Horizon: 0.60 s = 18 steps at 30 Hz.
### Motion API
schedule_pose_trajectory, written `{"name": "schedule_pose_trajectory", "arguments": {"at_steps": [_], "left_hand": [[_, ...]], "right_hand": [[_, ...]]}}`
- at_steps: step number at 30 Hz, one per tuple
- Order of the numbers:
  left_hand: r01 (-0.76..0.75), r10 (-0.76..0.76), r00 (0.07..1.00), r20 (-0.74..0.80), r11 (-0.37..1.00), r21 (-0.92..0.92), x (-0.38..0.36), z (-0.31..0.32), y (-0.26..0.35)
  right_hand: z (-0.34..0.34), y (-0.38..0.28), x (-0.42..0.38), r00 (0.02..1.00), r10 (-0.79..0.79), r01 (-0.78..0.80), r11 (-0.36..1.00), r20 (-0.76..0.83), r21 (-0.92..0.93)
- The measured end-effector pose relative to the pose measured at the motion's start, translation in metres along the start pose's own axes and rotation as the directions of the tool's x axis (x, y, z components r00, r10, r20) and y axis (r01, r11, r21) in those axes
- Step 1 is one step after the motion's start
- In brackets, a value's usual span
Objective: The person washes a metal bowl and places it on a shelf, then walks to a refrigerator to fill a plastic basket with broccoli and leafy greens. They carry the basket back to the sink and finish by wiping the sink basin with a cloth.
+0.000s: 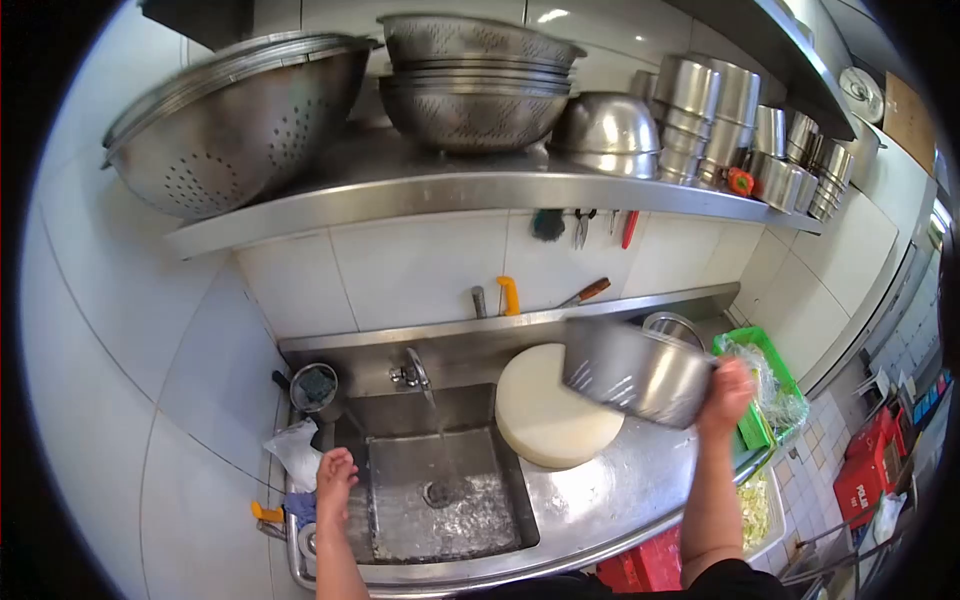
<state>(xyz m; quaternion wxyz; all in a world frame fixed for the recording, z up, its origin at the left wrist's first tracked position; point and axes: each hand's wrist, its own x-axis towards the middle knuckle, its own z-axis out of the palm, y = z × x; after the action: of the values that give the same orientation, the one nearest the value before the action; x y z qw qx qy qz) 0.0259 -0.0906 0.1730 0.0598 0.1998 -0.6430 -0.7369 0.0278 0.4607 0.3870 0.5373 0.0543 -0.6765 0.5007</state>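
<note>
My right hand [728, 392] is closed on the rim of a metal pot [640, 372], which is tilted and slightly blurred above the counter. Behind and left of the pot, a thick round white board [545, 410] lies on the counter, partly covered by it. My left hand [337, 478] holds nothing, its fingers curled loosely apart over the left edge of the metal sink [440, 480]. Water runs from the tap [419, 372] into the sink.
A shelf [450, 195] with colanders [475, 100], bowls and metal cups crosses above. Left of the sink stand a small pot [314, 386] and a white bag [297, 452]. A green basket [765, 350] and a tray of chopped vegetables [757, 515] are at the right.
</note>
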Motion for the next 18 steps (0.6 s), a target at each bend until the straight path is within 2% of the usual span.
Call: {"name": "schedule_pose_trajectory", "arguments": {"at_steps": [1, 2, 3, 5, 7, 9, 11, 12, 13, 14, 16, 18], "left_hand": [[-0.022, 0.021, 1.0, -0.009, 1.0, -0.003, 0.0, 0.002, 0.018], [-0.243, 0.243, 0.97, 0.015, 0.967, 0.075, 0.0, 0.004, 0.034], [-0.452, 0.449, 0.892, 0.055, 0.88, 0.15, -0.001, 0.007, 0.053], [-0.685, 0.678, 0.725, 0.119, 0.694, 0.221, -0.042, 0.045, 0.139], [-0.842, 0.821, 0.526, 0.221, 0.465, 0.275, -0.077, 0.078, 0.225], [-0.932, 0.903, 0.345, 0.257, 0.296, 0.21, -0.105, 0.117, 0.302], [-0.978, 0.946, 0.113, 0.304, 0.052, 0.202, -0.119, 0.161, 0.38], [-0.967, 0.943, 0.136, 0.304, 0.059, 0.249, -0.123, 0.182, 0.416], [-0.9, 0.946, 0.102, 0.309, -0.044, 0.433, -0.123, 0.198, 0.445], [-0.868, 0.938, 0.08, 0.338, -0.101, 0.486, -0.113, 0.215, 0.47], [-0.602, 0.916, -0.077, 0.395, -0.358, 0.714, -0.066, 0.247, 0.5], [-0.655, 0.793, 0.311, 0.524, -0.22, 0.722, -0.066, 0.267, 0.519]], "right_hand": [[-0.012, -0.006, 0.031, 0.98, -0.17, 0.162, 0.983, -0.099, -0.084], [-0.01, -0.03, 0.06, 0.95, -0.279, 0.276, 0.96, -0.138, -0.041], [-0.01, -0.057, 0.089, 0.906, -0.381, 0.387, 0.922, -0.184, -0.005], [-0.01, -0.096, 0.134, 0.773, -0.578, 0.461, 0.795, -0.26, -0.395], [-0.001, -0.123, 0.168, 0.811, -0.526, 0.457, 0.843, -0.255, -0.284], [0.027, -0.149, 0.201, 0.76, -0.591, 0.597, 0.799, -0.271, -0.068], [0.051, -0.172, 0.222, 0.729, -0.639, 0.657, 0.754, -0.245, -0.014], [0.058, -0.173, 0.237, 0.763, -0.61, 0.623, 0.782, -0.212, -0.005], [0.064, -0.171, 0.245, 0.794, -0.581, 0.591, 0.807, -0.178, 0.002], [0.069, -0.174, 0.242, 0.788, -0.587, 0.598, 0.801, -0.187, 0.007], [0.078, -0.18, 0.233, 0.756, -0.612, 0.605, 0.789, -0.234, -0.109], [0.073, -0.17, 0.227, 0.748, -0.616, 0.62, 0.781, -0.245, -0.072]]}}
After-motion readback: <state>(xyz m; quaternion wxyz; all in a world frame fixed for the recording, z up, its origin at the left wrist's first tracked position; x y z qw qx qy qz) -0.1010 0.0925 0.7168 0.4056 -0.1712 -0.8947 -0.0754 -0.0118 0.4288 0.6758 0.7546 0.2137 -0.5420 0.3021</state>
